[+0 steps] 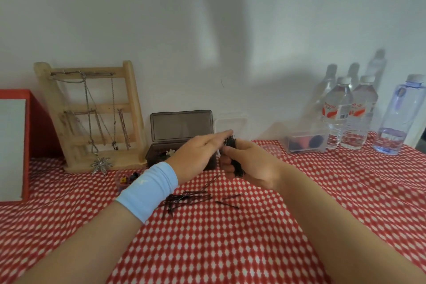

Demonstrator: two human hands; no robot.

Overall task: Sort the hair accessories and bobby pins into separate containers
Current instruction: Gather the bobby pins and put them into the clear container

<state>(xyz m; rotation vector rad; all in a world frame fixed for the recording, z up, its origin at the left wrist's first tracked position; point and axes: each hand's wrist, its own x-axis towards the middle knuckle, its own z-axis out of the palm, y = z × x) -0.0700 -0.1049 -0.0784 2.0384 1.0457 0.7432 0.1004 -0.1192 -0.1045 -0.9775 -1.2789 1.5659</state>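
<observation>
Right grip: right hand (250,165) curled tight round the bundle of bobby pins (238,168), held upright above the counter (207,249).
Left grip: left hand (198,152) flat, fingers straight, holding nothing; touches the bundle's top ends.
Strays: loose bobby pins (189,199) scattered on counter under the hands.
Boxes: dark box (182,127), lid up, behind left hand; clear container (230,122) just beside it.

Soft daylight, slight blur, wide-angle distortion.

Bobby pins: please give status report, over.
Right hand grips pin bundle. Left hand flat, fingers touching its top. Loose pins lie on cloth. Dark box open behind.
</observation>
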